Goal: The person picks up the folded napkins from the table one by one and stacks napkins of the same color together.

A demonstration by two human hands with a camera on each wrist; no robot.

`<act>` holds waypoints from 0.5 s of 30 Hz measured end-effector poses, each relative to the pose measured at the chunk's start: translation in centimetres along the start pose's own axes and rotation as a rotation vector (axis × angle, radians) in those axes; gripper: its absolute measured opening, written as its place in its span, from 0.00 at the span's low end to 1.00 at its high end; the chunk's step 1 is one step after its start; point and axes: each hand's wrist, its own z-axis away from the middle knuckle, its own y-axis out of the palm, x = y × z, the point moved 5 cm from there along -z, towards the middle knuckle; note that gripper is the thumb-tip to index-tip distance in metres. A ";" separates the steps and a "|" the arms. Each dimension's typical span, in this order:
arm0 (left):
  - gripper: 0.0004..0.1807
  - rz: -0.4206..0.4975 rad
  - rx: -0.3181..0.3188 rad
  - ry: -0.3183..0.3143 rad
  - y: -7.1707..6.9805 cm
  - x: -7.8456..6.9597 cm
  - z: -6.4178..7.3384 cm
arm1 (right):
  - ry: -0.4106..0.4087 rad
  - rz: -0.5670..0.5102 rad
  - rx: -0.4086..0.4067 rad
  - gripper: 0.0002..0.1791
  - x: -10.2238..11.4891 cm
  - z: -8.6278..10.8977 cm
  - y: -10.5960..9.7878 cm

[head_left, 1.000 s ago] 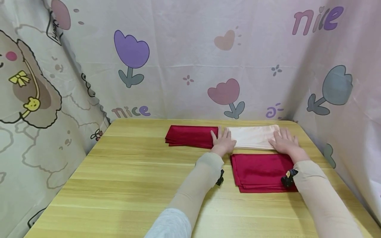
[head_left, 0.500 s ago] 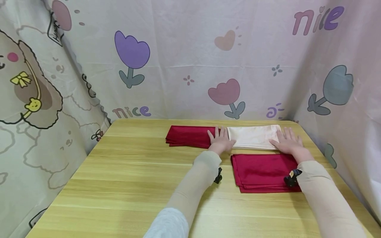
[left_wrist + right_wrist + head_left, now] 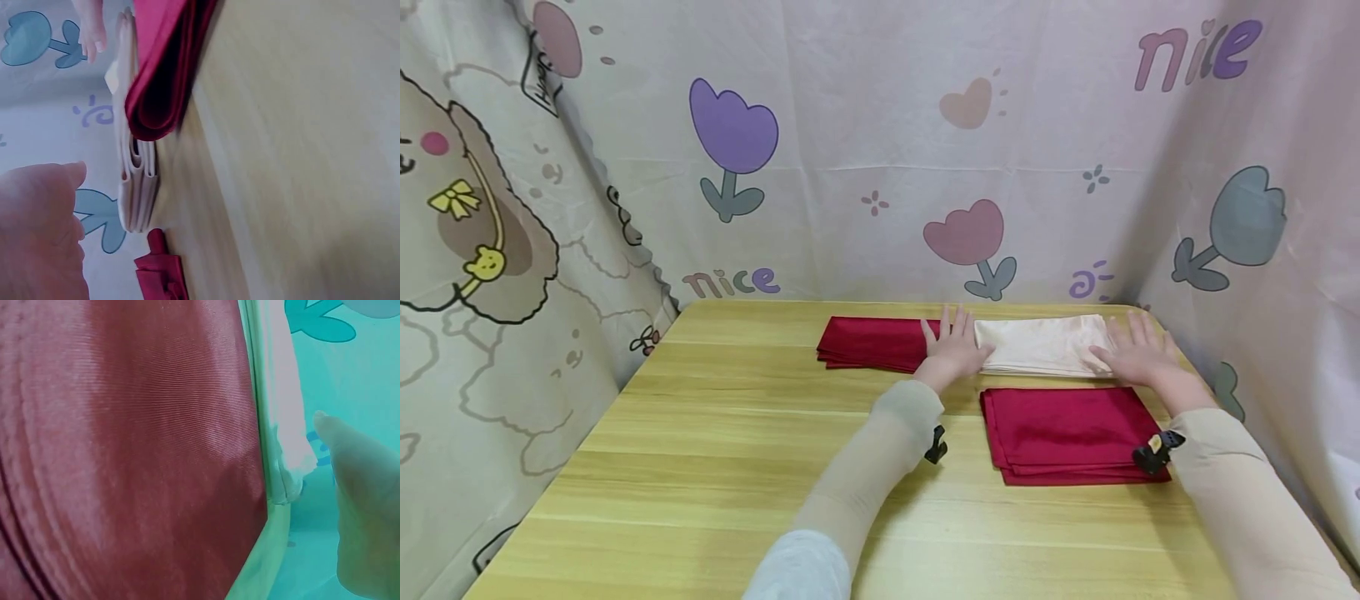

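Observation:
A cream folded cloth [image 3: 1041,346] lies at the back right of the table, its layered edge [image 3: 137,200] showing in the left wrist view. My left hand [image 3: 957,354], fingers spread, is at its left end and overlaps a dark red folded cloth [image 3: 872,343] beside it. At the cream cloth's right end is my right hand [image 3: 1141,352], also with spread fingers. Both wrist views show a thumb [image 3: 359,469] apart from the cloth. Closer to me, a second red folded cloth [image 3: 1067,429] lies below my right wrist, its rounded fold [image 3: 156,112] large in the left wrist view.
The wooden table [image 3: 737,458] stretches out to the left and front. A printed curtain [image 3: 850,125] with tulips and hearts hangs behind the table and along both sides. A small black device [image 3: 1157,452] is strapped at each wrist.
My hands have drawn apart, the left one moving left over the red cloth's end and the right one moving right off the cream cloth. The cloths have stayed in place.

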 end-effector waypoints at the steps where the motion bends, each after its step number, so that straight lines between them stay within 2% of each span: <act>1: 0.42 0.008 -0.005 -0.002 -0.1 0.0 0.1 | -0.004 0.002 -0.004 0.51 0.1 0.2 -0.2; 11: 0.41 0.103 -0.032 0.017 -1.5 0.4 1.8 | -0.042 0.004 -0.065 0.50 0.8 2.4 -1.1; 15: 0.40 0.176 -0.044 0.029 -1.8 0.4 2.8 | -0.051 -0.008 -0.086 0.50 0.5 3.4 -1.0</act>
